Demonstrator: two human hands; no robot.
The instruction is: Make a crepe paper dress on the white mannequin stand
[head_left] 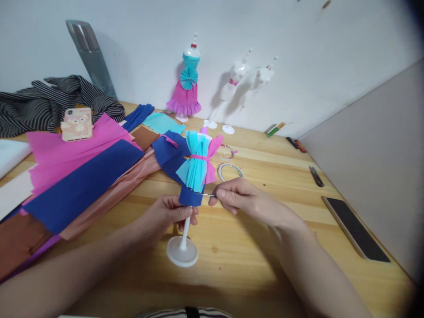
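Note:
A small mannequin stand [182, 247] with a white round base lies tilted toward me on the wooden table [251, 247]. It wears a crepe-paper dress [197, 165] of light blue, pink and dark blue. My left hand [165, 216] is closed round the stand's white stem just under the dark blue hem. My right hand [236, 198] pinches a thin metal needle [203, 194] whose tip touches the dark blue paper.
Pink, dark blue, brown and peach crepe sheets [79, 176] lie at left under a phone [77, 124], with striped cloth behind. A dressed mannequin [188, 84] and two bare ones stand at the wall. Wire coil [228, 170], snips [316, 176] and a dark phone [356, 227] lie right.

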